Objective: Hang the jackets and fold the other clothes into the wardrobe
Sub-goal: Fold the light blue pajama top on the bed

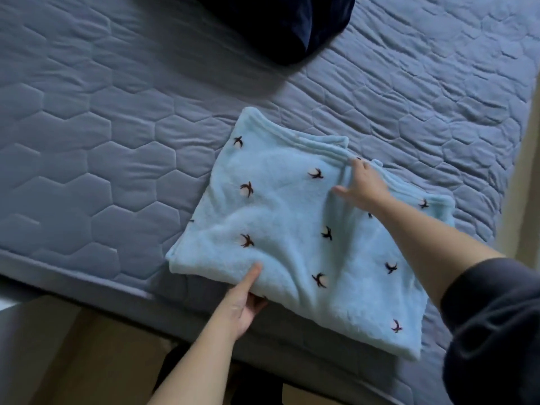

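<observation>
folding was the step in hand, seen from the head view: a light blue fleece garment with small dark bird motifs (pixel 280 217) lay flat on the blue-grey quilted bed cover with hexagon stitching (pixel 117 141), its near corner hanging over the near edge of the bed (pixel 87 276). the left hand (pixel 244 305) pinched the near fold, thumb on top and fingers tucked under. the right hand (pixel 361 185) lay palm down at the far ribbed hem, thumb splayed wide; whether its fingertips hooked the hem could not be told. the dark sleeve (pixel 496 317) was pushed up clear of the cloth.

to do this well, i'd judge, the hems wanted lining up first and the ripples across the middle smoothing outward, then one even fold with both hands lifting together, since soft fleece slumps and slides.

room looked generous to the left and beyond. a dark navy garment (pixel 292 21) sat well apart at the far side. the risk lay on the near side, where the overhanging corner could drag the fleece off.
</observation>
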The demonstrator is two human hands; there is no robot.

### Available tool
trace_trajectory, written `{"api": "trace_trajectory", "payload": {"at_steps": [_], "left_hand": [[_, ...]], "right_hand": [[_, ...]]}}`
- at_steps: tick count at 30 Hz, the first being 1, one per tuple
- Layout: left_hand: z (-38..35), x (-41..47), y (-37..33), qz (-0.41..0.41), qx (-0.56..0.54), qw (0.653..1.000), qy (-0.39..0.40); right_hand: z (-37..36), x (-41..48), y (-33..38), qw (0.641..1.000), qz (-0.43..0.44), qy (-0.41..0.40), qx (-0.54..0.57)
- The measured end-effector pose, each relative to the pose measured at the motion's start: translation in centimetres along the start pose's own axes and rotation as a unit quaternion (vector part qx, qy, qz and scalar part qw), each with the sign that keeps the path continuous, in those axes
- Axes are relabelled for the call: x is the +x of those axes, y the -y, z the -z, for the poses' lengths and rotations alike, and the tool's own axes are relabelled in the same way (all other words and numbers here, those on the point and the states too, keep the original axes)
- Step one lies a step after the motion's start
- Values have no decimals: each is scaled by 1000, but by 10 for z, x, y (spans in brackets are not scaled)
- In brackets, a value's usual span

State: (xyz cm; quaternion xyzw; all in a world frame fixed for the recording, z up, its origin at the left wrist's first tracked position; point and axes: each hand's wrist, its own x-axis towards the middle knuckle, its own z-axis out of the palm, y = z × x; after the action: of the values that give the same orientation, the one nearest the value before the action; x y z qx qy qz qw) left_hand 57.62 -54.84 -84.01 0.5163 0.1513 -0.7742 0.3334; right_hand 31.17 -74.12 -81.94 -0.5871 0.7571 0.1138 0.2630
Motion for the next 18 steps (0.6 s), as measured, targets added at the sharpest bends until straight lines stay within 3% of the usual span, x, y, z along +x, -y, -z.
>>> {"api": "trace_trajectory", "payload": {"at_steps": [8,13,18], "left_hand": [[-15,15,47,1,-26,996,81],[-25,14,64,10,-56,996,65],[-37,11,75,9,-56,998,6]], "right_hand": [[3,70,-24,992,24,103,-75],[3,91,-23,990,26,133,-32],[18,82,-21,971,1,235,51]]}}
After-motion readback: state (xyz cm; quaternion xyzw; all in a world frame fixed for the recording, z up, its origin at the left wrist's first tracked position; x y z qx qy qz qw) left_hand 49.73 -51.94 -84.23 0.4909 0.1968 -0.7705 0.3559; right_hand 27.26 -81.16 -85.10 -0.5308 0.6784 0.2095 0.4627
